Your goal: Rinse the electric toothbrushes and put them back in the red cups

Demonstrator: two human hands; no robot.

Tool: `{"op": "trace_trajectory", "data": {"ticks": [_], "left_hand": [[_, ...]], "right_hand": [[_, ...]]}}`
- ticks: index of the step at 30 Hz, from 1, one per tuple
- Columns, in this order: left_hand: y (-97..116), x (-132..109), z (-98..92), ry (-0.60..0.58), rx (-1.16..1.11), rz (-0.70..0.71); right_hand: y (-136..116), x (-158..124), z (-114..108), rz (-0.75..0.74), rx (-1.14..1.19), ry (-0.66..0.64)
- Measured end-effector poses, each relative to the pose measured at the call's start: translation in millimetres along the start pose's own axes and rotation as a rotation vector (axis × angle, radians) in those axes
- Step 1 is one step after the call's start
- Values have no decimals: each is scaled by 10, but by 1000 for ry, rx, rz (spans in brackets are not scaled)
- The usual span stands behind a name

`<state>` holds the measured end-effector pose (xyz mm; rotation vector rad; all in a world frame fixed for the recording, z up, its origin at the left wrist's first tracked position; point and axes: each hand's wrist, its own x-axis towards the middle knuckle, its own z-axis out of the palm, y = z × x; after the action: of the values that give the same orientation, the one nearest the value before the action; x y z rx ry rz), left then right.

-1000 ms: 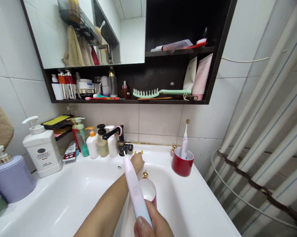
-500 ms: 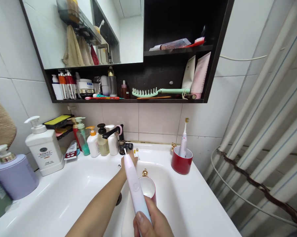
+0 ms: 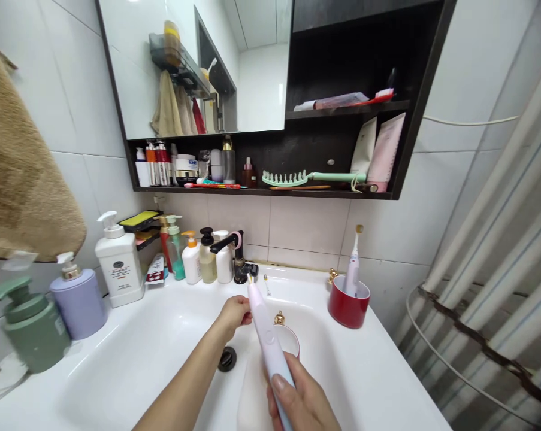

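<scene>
My right hand (image 3: 299, 401) is closed around the lower end of a pale pink electric toothbrush handle (image 3: 265, 323), which points up and away over the white sink (image 3: 162, 335). My left hand (image 3: 234, 312) is stretched over the basin, its fingers pinched together right beside the top of the handle. What they hold is too small to make out. A red cup with a white inside (image 3: 292, 342) stands just behind the handle. One small brush head (image 3: 266, 285) lies on the sink rim near the black faucet (image 3: 236, 263).
A second red cup (image 3: 348, 304) holding another electric toothbrush stands at the sink's back right. Pump bottles (image 3: 120, 263) line the left rim. A dark wall shelf (image 3: 270, 190) carries toiletries and a green comb. A brown towel (image 3: 23, 173) hangs left, a striped curtain (image 3: 499, 239) right.
My left hand has drawn back from the sink rim by the faucet to the top of the handle. The view has shifted left and down a little.
</scene>
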<state>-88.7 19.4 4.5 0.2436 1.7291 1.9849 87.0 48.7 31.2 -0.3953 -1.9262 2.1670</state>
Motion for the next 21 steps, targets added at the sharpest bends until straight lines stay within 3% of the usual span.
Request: {"op": "trace_trajectory", "data": {"ticks": [4,8,21], "left_hand": [[121,-258,-169,-24,-325,-36],[215,-332,-227,6,-628,-66],[171,-273,-188,27,-669,-60]], "right_hand": [[76,87,-19,21,-76,-44],[229,169,7,105,-122,-77],[457,242,50,168,-91,-73]]}}
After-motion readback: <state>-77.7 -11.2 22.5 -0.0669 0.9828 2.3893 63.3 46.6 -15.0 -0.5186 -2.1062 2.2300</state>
